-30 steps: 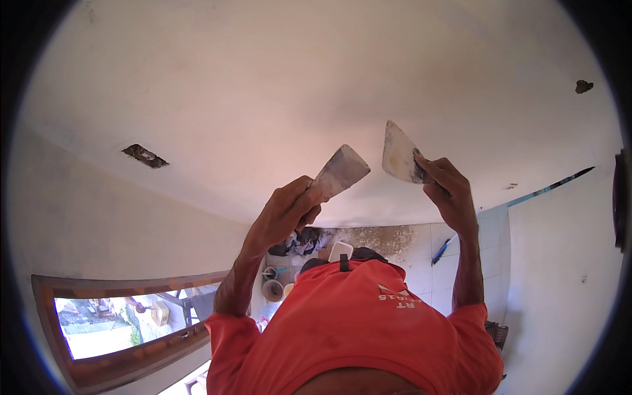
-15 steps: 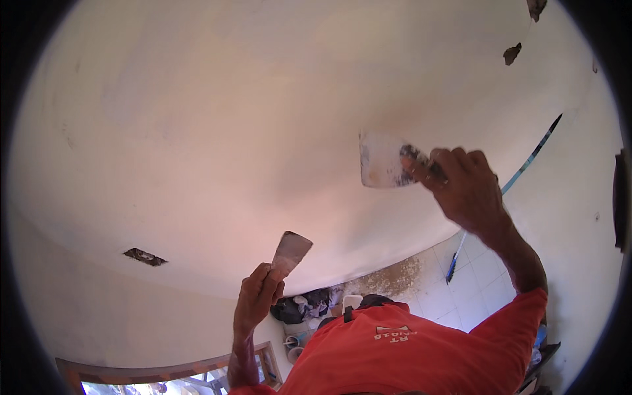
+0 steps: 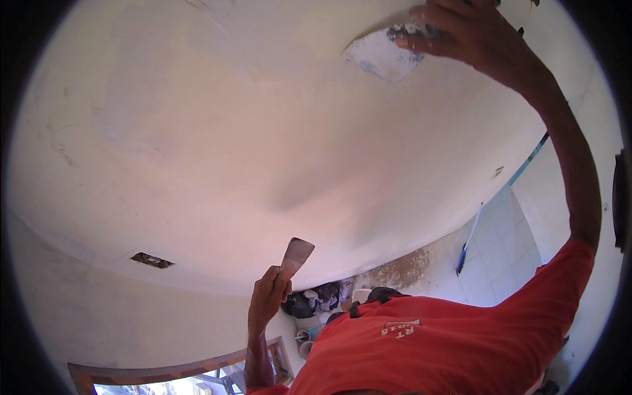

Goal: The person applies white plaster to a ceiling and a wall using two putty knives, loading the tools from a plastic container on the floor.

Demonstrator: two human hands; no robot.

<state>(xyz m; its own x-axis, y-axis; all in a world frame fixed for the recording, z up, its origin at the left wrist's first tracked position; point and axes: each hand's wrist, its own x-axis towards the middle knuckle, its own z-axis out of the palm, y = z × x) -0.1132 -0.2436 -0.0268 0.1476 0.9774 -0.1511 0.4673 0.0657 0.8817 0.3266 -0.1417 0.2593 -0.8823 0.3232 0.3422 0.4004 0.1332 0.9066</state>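
Note:
Stretched high up, my right hand [image 3: 461,36] grips a wide putty knife [image 3: 385,54] whose pale-smeared blade lies against the plastered wall [image 3: 250,131]. The handle is mostly hidden by my fingers. Lower down, my left hand [image 3: 266,296] is closed round a narrower putty knife [image 3: 297,255], its bare-looking blade pointing up and held off the wall. A soft shadow of my arm falls across the middle of the wall.
A rectangular hole [image 3: 152,261] is cut in the wall at lower left, above a wood-framed window [image 3: 164,374]. Dark bags [image 3: 309,301] and buckets [image 3: 304,339] stand on the floor below. A blue brush with a long handle [image 3: 463,255] leans at the right over floor tiles [image 3: 494,263].
My right hand has swept upward with the wide putty knife, the arm now nearly straight. My left hand and its narrower knife have shifted slightly right and down in view.

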